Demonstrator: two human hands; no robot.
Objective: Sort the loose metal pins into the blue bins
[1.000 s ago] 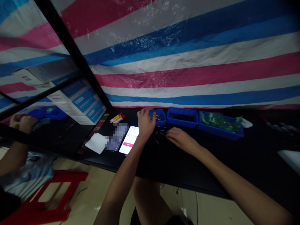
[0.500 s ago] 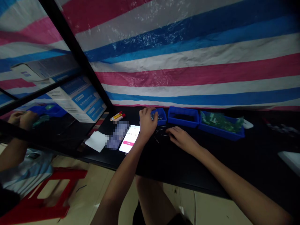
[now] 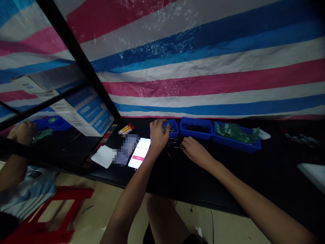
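My left hand (image 3: 159, 137) lies over the left end of a small blue bin (image 3: 174, 134). Its fingers and thumb are apart, and small shiny metal pieces (image 3: 172, 129) show in the bin beside them. In front of the bin, several thin metal pins (image 3: 168, 154) lie loose on the black table. My right hand (image 3: 194, 150) is low over the table just right of these, fingers curled together. One thin metal pin (image 3: 177, 147) sticks out to the left at its fingertips. The undersides of both hands are hidden.
Right of the small bin stand a blue bin (image 3: 196, 135) with dark contents and a blue bin (image 3: 236, 145) holding green plastic bags. Left are a lit phone (image 3: 138, 157), white paper (image 3: 103, 157) and glue tubes (image 3: 126, 129). Another person's hand (image 3: 24, 132) shows beyond the frame.
The view has shifted slightly. My right hand has come a little lower and nearer the loose pin, its fingers more curled. My left hand stays at the small bin.
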